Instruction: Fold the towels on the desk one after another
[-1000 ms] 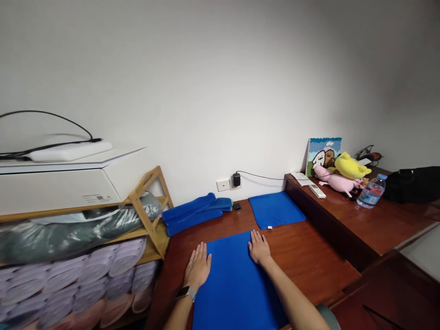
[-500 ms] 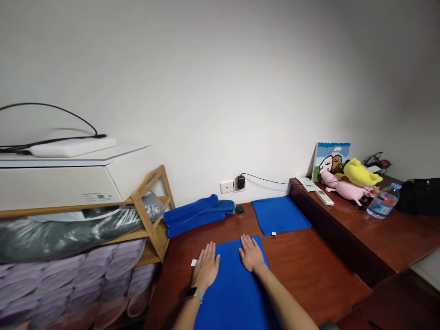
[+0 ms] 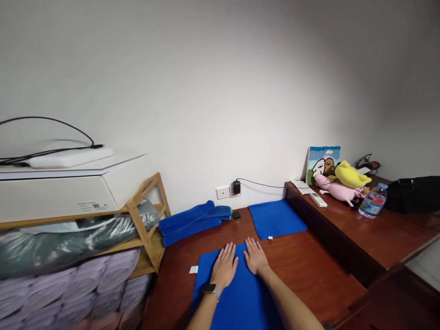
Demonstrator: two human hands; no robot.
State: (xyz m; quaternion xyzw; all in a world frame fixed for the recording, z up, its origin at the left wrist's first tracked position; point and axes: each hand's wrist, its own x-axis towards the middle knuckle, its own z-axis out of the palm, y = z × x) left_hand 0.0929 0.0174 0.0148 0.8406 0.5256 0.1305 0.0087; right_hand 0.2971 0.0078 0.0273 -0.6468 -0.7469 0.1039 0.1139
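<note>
A blue cloth [image 3: 237,302] lies spread flat on the reddish-brown wooden table [image 3: 299,270], with a white tag at its left edge. My left hand [image 3: 224,266] rests palm down on it, fingers stretched out, a watch on the wrist. To its right, my right hand [image 3: 255,256] also lies flat on the cloth near its far right corner, fingers extended. Beyond them a second blue cloth [image 3: 277,219] is laid flat near the wall, its small white tag facing me. Folded blue cloths [image 3: 192,223] are piled at the back left.
On the raised ledge at right stand a water bottle [image 3: 373,201], plush toys [image 3: 338,190], a remote control [image 3: 318,200] and a picture [image 3: 323,165]. A charger [image 3: 237,187] is plugged into the wall. A wooden rack [image 3: 149,224] with purple slippers [image 3: 82,284] borders the table's left side.
My left hand has slid right across the cloth, from its left edge toward my right hand. The right hand stays flat near the far corner. The view has shifted slightly.
</note>
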